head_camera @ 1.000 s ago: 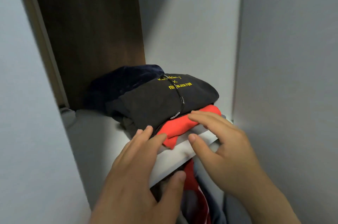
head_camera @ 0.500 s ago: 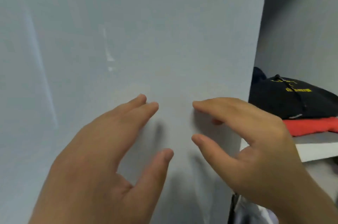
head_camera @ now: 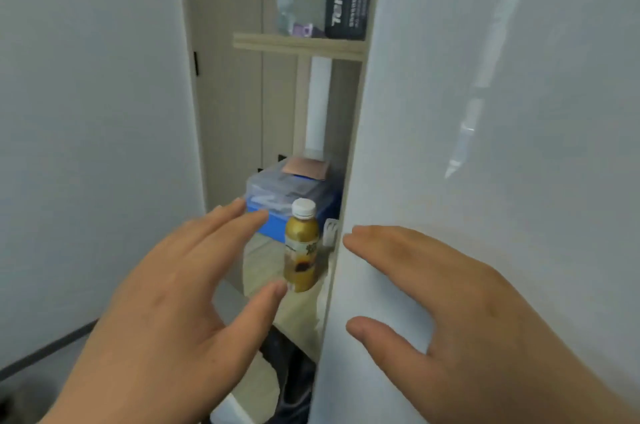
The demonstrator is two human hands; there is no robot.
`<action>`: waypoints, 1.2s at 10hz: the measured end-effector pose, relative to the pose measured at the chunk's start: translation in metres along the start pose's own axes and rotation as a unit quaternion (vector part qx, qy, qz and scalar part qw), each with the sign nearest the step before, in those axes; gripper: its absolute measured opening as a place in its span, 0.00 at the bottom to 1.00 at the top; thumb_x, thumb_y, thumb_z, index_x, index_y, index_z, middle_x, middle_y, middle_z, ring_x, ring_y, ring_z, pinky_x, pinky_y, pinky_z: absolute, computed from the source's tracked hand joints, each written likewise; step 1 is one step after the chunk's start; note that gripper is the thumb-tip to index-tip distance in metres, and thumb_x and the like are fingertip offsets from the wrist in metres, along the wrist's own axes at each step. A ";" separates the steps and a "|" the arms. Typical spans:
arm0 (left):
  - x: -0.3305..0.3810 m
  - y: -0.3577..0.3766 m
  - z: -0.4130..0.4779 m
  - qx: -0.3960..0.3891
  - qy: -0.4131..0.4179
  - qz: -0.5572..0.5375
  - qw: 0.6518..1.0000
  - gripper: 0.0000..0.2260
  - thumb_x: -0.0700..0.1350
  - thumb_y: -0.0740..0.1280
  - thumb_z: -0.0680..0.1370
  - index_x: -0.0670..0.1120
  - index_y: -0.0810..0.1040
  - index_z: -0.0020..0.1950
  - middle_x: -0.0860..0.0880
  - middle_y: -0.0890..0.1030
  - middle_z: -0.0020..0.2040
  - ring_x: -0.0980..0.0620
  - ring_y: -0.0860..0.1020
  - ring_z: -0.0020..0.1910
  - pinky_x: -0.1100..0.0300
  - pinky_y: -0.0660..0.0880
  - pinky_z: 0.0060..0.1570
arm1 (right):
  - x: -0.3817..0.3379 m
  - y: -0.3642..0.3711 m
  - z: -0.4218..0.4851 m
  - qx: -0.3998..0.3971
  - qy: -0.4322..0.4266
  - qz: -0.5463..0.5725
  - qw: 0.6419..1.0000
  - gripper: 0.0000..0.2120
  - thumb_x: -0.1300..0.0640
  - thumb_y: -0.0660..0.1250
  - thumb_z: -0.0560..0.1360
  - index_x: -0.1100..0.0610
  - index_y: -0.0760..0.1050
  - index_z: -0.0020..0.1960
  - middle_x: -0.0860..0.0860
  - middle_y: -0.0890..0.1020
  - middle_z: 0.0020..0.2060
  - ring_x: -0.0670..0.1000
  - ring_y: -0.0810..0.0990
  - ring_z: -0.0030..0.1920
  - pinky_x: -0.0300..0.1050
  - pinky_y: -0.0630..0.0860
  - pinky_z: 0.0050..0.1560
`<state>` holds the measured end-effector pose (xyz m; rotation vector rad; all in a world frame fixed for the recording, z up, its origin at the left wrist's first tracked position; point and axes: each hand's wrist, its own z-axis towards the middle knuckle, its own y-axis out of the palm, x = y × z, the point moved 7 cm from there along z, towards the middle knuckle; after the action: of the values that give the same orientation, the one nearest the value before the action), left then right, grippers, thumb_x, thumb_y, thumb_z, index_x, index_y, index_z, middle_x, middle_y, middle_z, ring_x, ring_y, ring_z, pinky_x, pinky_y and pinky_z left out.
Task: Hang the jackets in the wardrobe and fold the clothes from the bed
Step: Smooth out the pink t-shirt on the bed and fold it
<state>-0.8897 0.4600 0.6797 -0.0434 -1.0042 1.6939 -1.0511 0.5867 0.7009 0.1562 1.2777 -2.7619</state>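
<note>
While the glossy white wardrobe door (head_camera: 502, 112) fills the right of the frame, the right hand (head_camera: 443, 302) is held flat over its left edge, fingers straight and spread; contact cannot be confirmed. The left hand (head_camera: 180, 302) is likewise spread and empty, held before the gap where a gold bottle (head_camera: 301, 250) and a blue box (head_camera: 287, 195) are seen on a pale shelf (head_camera: 298, 316). If the door is being shut, it is best pushed with the palm close to that free edge, fingertips kept clear of the gap. No jacket or folded garment is shown; nothing is held.
</note>
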 end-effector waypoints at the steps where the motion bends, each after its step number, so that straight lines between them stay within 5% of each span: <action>1: -0.036 -0.009 -0.028 -0.010 -0.084 0.075 0.994 0.29 0.67 0.59 0.70 0.58 0.73 0.69 0.64 0.70 0.67 0.68 0.64 0.64 0.56 0.67 0.60 | -0.024 0.079 0.007 -0.160 -0.012 0.123 0.979 0.28 0.36 0.63 0.71 0.38 0.69 0.71 0.31 0.70 0.67 0.30 0.60 0.67 0.17 0.50 0.62; 3: -0.085 -0.026 -0.094 -0.037 -0.233 0.180 0.955 0.28 0.65 0.59 0.71 0.55 0.76 0.68 0.56 0.75 0.68 0.61 0.66 0.65 0.60 0.65 0.61 | -0.051 0.182 0.015 -0.275 -0.046 0.183 0.943 0.28 0.39 0.63 0.76 0.36 0.60 0.74 0.22 0.60 0.65 0.13 0.47 0.55 0.11 0.45 0.52; 5: -0.128 -0.059 -0.171 0.009 -0.367 0.227 0.902 0.27 0.67 0.60 0.73 0.60 0.71 0.70 0.61 0.70 0.70 0.61 0.68 0.67 0.64 0.62 0.64 | -0.101 0.253 0.023 -0.302 -0.124 0.239 0.914 0.27 0.39 0.62 0.75 0.38 0.64 0.73 0.27 0.64 0.64 0.28 0.57 0.63 0.12 0.49 0.54; 7: -0.150 -0.101 -0.250 0.038 -0.488 0.275 0.827 0.28 0.67 0.59 0.75 0.58 0.70 0.72 0.60 0.72 0.69 0.60 0.67 0.67 0.62 0.63 0.61 | -0.178 0.311 0.018 -0.398 -0.198 0.272 0.853 0.28 0.38 0.61 0.76 0.35 0.58 0.74 0.20 0.60 0.62 0.23 0.58 0.51 0.14 0.55 0.50; 8: -0.163 -0.118 -0.291 0.048 -0.546 0.284 0.787 0.30 0.67 0.58 0.72 0.59 0.68 0.73 0.61 0.69 0.71 0.59 0.66 0.69 0.63 0.62 0.64 | -0.217 0.335 0.017 -0.438 -0.239 0.275 0.822 0.27 0.40 0.62 0.77 0.37 0.61 0.74 0.13 0.52 0.50 0.21 0.55 0.54 0.11 0.50 0.50; 9: -0.181 -0.133 -0.324 0.046 -0.594 0.282 0.752 0.29 0.65 0.61 0.74 0.62 0.62 0.75 0.62 0.65 0.73 0.60 0.63 0.72 0.62 0.61 0.68 | -0.249 0.355 0.022 -0.455 -0.273 0.269 0.804 0.27 0.40 0.62 0.77 0.37 0.61 0.74 0.12 0.52 0.49 0.27 0.57 0.61 0.11 0.50 0.49; 10: -0.199 -0.142 -0.347 0.037 -0.615 0.287 0.733 0.31 0.66 0.58 0.76 0.63 0.52 0.77 0.65 0.61 0.74 0.62 0.61 0.72 0.65 0.61 0.67 | -0.275 0.374 0.031 -0.460 -0.306 0.263 0.791 0.28 0.39 0.61 0.77 0.36 0.58 0.75 0.21 0.59 0.65 0.33 0.61 0.67 0.19 0.56 0.53; 11: -0.218 -0.145 -0.363 0.020 -0.616 0.294 0.730 0.31 0.67 0.56 0.77 0.64 0.47 0.77 0.66 0.57 0.75 0.64 0.59 0.73 0.68 0.59 0.67 | -0.301 0.392 0.040 -0.468 -0.317 0.264 0.782 0.30 0.38 0.61 0.77 0.34 0.53 0.75 0.28 0.60 0.70 0.36 0.63 0.69 0.30 0.59 0.55; 12: -0.235 -0.152 -0.379 0.018 -0.627 0.295 0.721 0.31 0.67 0.55 0.77 0.63 0.47 0.77 0.66 0.56 0.75 0.64 0.59 0.73 0.69 0.58 0.68 | -0.330 0.410 0.043 -0.481 -0.328 0.273 0.766 0.30 0.38 0.61 0.77 0.33 0.51 0.75 0.26 0.60 0.64 0.36 0.64 0.68 0.29 0.59 0.54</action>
<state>-0.4921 0.4975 0.4290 1.0617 -2.1018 2.3114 -0.6737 0.3040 0.4635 -0.4121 1.8003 -1.2282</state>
